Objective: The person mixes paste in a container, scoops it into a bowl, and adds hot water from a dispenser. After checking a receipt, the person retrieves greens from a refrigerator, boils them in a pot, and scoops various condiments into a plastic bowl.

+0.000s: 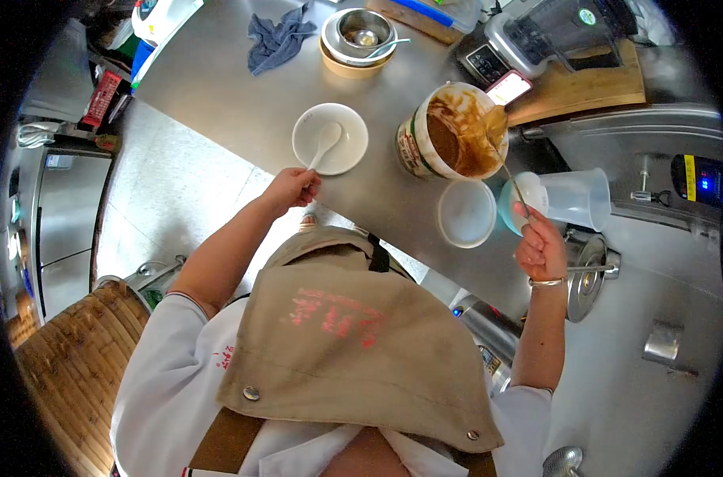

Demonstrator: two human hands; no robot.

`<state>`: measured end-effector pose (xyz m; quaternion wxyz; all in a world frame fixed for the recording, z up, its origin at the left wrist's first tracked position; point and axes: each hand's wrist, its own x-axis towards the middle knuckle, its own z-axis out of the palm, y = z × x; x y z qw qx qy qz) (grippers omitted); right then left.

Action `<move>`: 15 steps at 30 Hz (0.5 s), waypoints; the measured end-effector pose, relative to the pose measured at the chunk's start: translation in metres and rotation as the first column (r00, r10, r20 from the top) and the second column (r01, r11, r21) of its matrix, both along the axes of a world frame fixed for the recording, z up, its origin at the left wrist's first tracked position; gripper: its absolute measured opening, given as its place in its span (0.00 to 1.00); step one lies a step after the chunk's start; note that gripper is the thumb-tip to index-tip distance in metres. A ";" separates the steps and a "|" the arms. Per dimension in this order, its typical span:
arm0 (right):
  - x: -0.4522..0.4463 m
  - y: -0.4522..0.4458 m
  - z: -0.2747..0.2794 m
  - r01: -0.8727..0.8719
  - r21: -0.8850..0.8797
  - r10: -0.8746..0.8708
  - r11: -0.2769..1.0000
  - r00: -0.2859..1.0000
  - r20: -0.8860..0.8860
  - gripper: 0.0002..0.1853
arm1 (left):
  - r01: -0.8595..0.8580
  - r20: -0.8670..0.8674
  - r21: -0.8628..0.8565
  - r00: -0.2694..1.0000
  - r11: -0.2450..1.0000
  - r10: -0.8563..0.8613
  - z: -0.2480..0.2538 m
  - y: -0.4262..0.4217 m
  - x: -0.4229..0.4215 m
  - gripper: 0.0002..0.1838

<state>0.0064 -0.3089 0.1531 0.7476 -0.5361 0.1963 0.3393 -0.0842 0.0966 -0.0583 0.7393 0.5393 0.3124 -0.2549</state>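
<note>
Brown paste [450, 145] lies in a round white plastic tub [415, 147] with a printed label, standing on the grey metal tabletop [242, 111] ahead of the person and toward the right; smears of it coat the tub's inner wall up to the rim.

The right hand [541, 245] is raised beside the tub, fingers curled in and pinching the thin handle of a long metal spoon [498, 129], whose paste-covered head is at the tub's far-right rim. The right forearm points forward from a short white sleeve, with a pale bangle [547, 282] around the wrist.

The left hand [294, 189] reaches forward and inward, its forearm slanting from the sleeve toward the middle. Its fingers are bent and pinch the handle end of a white short-handled spoon [327, 141], whose bowl-shaped head is inside a round white bowl [353, 151] near the tabletop's front edge. The bowl is to the left of the tub and apart from it.

A round, whitish plastic lid [467, 213] lies just in front of the tub, and a clear plastic jug [582, 199] lies near the right hand.
</note>
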 end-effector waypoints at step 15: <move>-0.008 0.027 0.019 -0.016 -0.228 0.048 0.974 0.989 0.137 0.16 | -0.045 0.224 0.221 0.974 0.974 -0.006 0.022 0.012 -0.010 0.14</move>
